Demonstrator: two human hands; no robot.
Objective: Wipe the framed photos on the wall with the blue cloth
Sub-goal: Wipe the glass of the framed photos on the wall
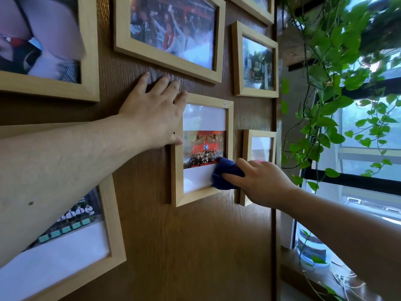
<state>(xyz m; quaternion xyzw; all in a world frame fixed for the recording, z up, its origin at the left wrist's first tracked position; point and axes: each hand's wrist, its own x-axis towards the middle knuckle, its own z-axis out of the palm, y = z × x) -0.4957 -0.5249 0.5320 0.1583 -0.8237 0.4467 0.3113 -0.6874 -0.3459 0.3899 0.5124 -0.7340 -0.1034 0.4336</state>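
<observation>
- Wall (195, 246) of dark wood grain carried all the frames, and we judged the main risk there: a frame pushed sideways could swing on its hanger or drop.
- Frames around the one we worked on hung close, the small frame (246, 166) just beside our right wrist; a wide stroke could have knocked it askew.
- Our middle frame (176, 170) was the one in hand, and pressing hard at its lower right corner could have tipped it.
- Our left hand (152, 114) lay flat, fingers (165, 83) released and spread, on the wall and the frame's upper left edge; we judged that if it slipped, the frame would lose its brace.
- Our right hand (260, 181) had its fingers clenched on the blue cloth (225, 174), bunched against the glass at the lower right of the photo; so small a wad could have missed the corners or left smears.
</observation>
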